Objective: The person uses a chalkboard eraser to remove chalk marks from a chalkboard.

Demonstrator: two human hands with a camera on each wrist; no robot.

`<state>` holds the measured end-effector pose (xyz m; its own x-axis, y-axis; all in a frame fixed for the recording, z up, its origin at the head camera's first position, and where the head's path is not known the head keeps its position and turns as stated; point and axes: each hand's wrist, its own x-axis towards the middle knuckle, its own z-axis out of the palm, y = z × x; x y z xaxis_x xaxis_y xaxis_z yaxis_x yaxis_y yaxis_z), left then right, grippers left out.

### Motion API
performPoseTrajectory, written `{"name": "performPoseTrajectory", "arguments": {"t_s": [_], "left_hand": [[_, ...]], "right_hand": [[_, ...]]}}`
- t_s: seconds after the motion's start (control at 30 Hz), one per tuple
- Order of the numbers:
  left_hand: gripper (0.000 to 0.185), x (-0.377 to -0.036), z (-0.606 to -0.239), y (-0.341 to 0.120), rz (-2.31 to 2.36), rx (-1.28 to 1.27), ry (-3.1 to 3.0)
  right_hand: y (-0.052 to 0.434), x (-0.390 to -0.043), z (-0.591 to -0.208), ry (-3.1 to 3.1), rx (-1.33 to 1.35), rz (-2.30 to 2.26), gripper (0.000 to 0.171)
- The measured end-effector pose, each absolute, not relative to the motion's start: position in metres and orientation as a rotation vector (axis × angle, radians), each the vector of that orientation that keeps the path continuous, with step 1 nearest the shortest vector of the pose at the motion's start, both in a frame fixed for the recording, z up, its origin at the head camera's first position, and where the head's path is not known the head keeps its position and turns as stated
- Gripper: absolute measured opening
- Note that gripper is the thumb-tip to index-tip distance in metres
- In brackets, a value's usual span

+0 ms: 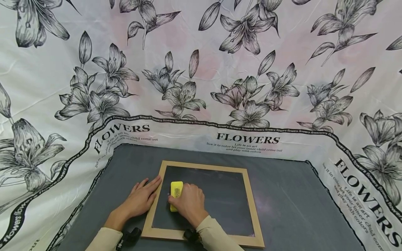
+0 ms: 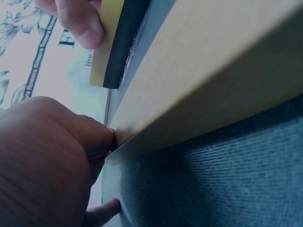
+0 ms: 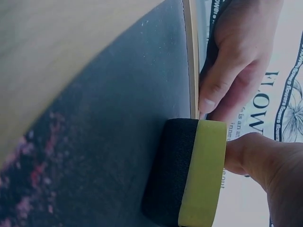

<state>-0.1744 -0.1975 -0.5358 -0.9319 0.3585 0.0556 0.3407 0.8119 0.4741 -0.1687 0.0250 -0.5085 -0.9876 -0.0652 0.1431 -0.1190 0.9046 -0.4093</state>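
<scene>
Step in hand, by judgement: wiping the board with the eraser, with the stroke at the left part of the slate.

Left hand — fingers straight and together, lying flat on the grey cloth, fingertips pressed against the outer left edge of the frame. It braces the board; it grips nothing.

Eraser — yellow back up, black felt down on the slate, just inside the left rail. The right wrist view shows the felt face flat on the dark surface.

Right hand — fingers curled round the eraser, thumb on one side, pinching it from above.

Reddish chalk smears show on the slate in the right wrist view, toward the lower left of that picture.

Next move, by judgement: it calls for even downward pressure and a stroke across to the smeared area, felt kept flat, while the bracing hand holds the frame from sliding on the cloth.

Count:
- boards: one
- erasers: one
- hands: two
- grey cloths: one
- flower-print backdrop: one, on three sides
</scene>
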Motion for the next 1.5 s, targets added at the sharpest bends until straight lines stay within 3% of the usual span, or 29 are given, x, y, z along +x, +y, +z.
{"name": "performPoseTrajectory", "arguments": {"t_s": [1.17, 1.5], "left_hand": [[0.058, -0.170, -0.532, -0.195, 0.769, 0.586, 2.956], [0.061, -0.179, -0.560, -0.201, 0.893, 0.627, 3.014]], "right_hand": [[0.060, -0.166, -0.507, -2.950, 0.025, 0.634, 0.046], [0.073, -0.166, -0.506, -2.971, 0.001, 0.622, 0.048]]}}
